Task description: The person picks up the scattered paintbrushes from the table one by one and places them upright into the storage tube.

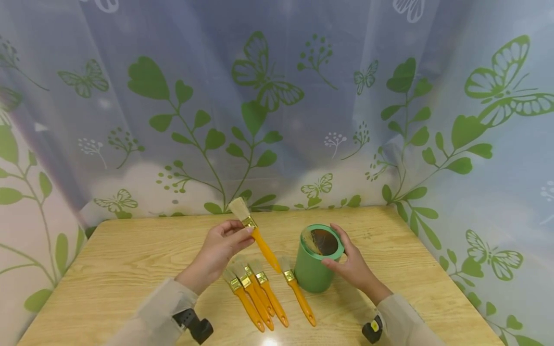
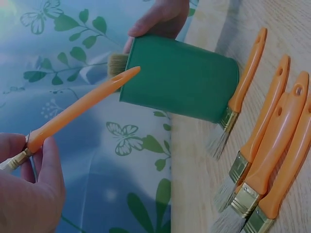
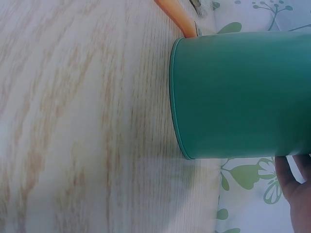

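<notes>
My left hand [image 1: 220,250] pinches a paintbrush [image 1: 266,249] at the top of its orange handle, near the metal band. The brush slants over the table, pale bristles up and handle end pointing down toward the cup. A green cup [image 1: 309,274] stands upright on the table, and my right hand [image 1: 355,264] grips it near the rim, thumb in front and fingers behind. Inside the cup leans another brush, its bristles [image 2: 115,65] showing past the rim in the left wrist view; its handle is hidden. In the right wrist view the cup's wall [image 3: 243,97] fills much of the frame.
Several more paintbrushes [image 1: 248,298] lie side by side on the wooden table [image 1: 143,254], handles toward me. One separate brush [image 1: 300,298] lies just left of the cup. Behind the table hangs a curtain [image 1: 285,139] printed with leaves and butterflies.
</notes>
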Tool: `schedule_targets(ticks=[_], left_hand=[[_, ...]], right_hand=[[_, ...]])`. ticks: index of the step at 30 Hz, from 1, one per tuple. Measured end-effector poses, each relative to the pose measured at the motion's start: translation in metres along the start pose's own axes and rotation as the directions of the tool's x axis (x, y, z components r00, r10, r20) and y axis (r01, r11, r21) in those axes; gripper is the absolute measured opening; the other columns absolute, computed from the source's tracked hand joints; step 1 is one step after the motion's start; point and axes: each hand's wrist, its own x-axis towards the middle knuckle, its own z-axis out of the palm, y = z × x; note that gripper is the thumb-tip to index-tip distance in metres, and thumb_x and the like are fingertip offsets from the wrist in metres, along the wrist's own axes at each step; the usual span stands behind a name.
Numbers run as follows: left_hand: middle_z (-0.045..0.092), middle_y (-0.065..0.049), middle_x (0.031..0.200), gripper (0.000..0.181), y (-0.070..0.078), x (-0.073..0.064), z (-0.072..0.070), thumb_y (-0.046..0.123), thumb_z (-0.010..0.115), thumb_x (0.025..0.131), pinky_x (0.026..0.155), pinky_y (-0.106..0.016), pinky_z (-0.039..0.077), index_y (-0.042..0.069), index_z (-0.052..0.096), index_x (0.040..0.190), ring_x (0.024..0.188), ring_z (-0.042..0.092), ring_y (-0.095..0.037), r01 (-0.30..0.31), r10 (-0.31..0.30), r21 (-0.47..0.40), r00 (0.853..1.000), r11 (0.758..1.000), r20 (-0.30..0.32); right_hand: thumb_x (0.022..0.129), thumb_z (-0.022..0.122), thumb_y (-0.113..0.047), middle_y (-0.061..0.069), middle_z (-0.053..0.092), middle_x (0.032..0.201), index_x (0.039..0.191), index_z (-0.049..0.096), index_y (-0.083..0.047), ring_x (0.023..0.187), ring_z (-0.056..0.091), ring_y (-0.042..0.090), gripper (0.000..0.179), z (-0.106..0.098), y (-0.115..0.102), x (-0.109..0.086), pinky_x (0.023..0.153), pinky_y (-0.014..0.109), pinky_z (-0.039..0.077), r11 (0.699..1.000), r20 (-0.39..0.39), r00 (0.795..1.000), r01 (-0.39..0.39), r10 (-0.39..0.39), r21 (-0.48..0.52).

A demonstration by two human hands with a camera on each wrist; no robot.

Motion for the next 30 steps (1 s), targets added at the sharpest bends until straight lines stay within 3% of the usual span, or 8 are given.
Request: schedule_targets(ticks=[11,21,26,30], left_hand=[[0.058,-0.006,0.091,0.02,-0.007,0.004,0.017,0.0,0.063,0.09,0.083,-0.029,0.056,-0.005,0.052,0.107,0.084,0.064,-0.015,-0.04,0.038,0.102,0.999,0.994,0.029],[0.056,-0.007,0.093,0.02,-0.009,0.007,0.038,0.001,0.064,0.09,0.087,-0.034,0.056,-0.003,0.053,0.106,0.088,0.063,-0.016,-0.075,0.068,0.084,0.994,0.994,0.082],[0.055,-0.009,0.098,0.019,-0.002,0.011,0.055,0.002,0.063,0.091,0.091,-0.036,0.054,-0.001,0.052,0.106,0.093,0.063,-0.018,-0.118,0.115,0.039,0.99,0.992,0.076],[0.057,-0.008,0.099,0.019,-0.001,0.014,0.072,0.006,0.067,0.089,0.089,-0.035,0.054,0.0,0.054,0.103,0.096,0.062,-0.018,-0.185,0.181,0.102,0.982,0.977,0.047]], right_hand=[[0.086,0.07,-0.017,0.016,0.034,0.151,0.153,0.018,-0.015,0.134,0.037,0.039,0.085,0.0,-0.002,0.0,0.1,0.066,0.035,1.0,-0.009,1.0,-0.018,0.018,-0.009],[0.086,0.07,-0.018,0.017,0.035,0.15,0.153,0.019,-0.012,0.131,0.04,0.038,0.084,0.002,0.0,-0.001,0.099,0.065,0.037,1.0,-0.016,1.0,-0.009,0.009,-0.004],[0.086,0.07,-0.017,0.017,0.034,0.15,0.153,0.019,-0.013,0.131,0.041,0.038,0.084,0.001,0.001,-0.001,0.099,0.063,0.038,1.0,-0.018,1.0,-0.008,0.008,-0.017],[0.087,0.07,-0.016,0.017,0.034,0.151,0.153,0.019,-0.013,0.131,0.041,0.038,0.084,0.001,0.002,0.001,0.099,0.062,0.039,0.999,-0.019,1.0,0.003,-0.003,-0.032]])
